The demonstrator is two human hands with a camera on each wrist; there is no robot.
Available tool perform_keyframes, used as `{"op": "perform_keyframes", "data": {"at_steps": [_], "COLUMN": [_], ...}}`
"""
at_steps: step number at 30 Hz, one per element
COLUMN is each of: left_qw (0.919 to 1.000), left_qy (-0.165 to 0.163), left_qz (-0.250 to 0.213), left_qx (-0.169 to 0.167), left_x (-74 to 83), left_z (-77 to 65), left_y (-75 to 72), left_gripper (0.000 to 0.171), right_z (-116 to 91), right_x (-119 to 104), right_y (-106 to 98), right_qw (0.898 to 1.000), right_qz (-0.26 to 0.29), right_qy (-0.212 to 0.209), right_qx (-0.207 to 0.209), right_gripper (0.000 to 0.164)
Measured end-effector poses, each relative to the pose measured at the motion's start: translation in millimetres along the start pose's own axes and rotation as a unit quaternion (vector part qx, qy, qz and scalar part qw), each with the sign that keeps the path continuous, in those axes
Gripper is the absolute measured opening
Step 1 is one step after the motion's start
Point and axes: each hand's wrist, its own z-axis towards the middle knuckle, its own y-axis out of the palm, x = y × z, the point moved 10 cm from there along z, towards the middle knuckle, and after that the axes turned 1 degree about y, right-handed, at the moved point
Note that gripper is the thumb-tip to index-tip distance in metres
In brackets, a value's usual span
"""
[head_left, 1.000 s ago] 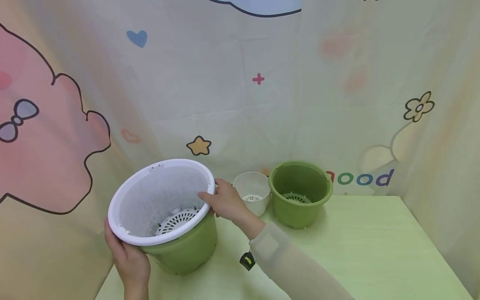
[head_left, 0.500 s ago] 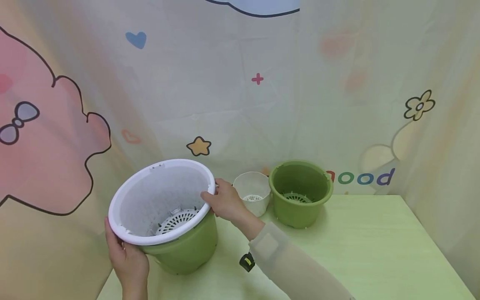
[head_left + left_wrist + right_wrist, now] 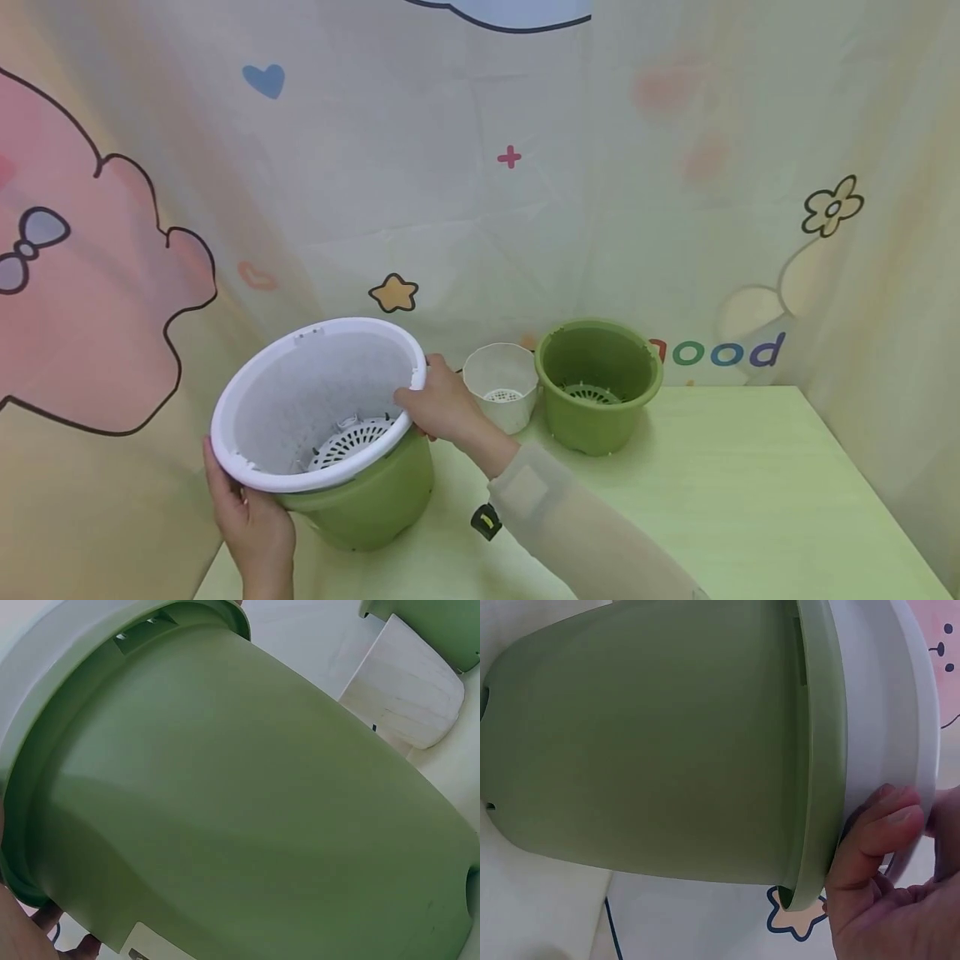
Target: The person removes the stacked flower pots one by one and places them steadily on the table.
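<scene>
A white flowerpot (image 3: 330,375) with a slotted bottom sits inside a larger-looking green flowerpot (image 3: 382,504); both lean toward the left on the table. My right hand (image 3: 442,400) pinches the white rim at its right side, thumb on top. In the right wrist view its curled fingers (image 3: 877,829) sit under the white rim, beside the green one. At the near left, my left hand (image 3: 255,529) holds the pots from outside, just below the rim. Its fingertips (image 3: 49,916) show under the green rim in the left wrist view.
A small white pot (image 3: 516,414) with a perforated bottom stands behind my right hand. Close against it is another green pot (image 3: 596,425). The pale green table (image 3: 750,492) meets a printed curtain (image 3: 555,217) at the back. A small black device (image 3: 486,522) shows beside the right sleeve.
The head view has shifted slightly, moving the whole scene a little to the left. Both hands keep their hold, and the pots stay almost the same.
</scene>
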Motion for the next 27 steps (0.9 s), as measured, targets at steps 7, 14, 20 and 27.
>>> {"op": "perform_keyframes", "data": {"at_steps": [7, 14, 20, 27], "left_qw": [0.9993, 0.9993, 0.9993, 0.9996], "left_qy": [-0.003, 0.001, 0.019, 0.013], "left_qz": [-0.037, -0.03, -0.009, 0.014], "left_qx": [-0.003, -0.021, -0.03, -0.02], "left_x": [-4.0, -5.0, -3.5, -4.9], "left_z": [-2.4, -3.3, -5.5, -8.0], "left_y": [-1.1, 1.2, 2.3, -1.1], "left_gripper": [0.062, 0.062, 0.06, 0.05], "right_z": [-1.7, -2.4, -4.1, -3.3], "right_x": [-2.2, -0.3, -3.6, -17.9], "right_y": [4.0, 2.7, -1.7, -3.7], "right_qw": [0.999, 0.999, 0.999, 0.999], "right_qz": [-0.036, -0.035, -0.034, -0.032], "right_qy": [-0.003, -0.002, -0.002, -0.017], "right_qx": [0.002, 0.012, 0.028, 0.029], "right_gripper": [0.051, 0.051, 0.051, 0.051]}}
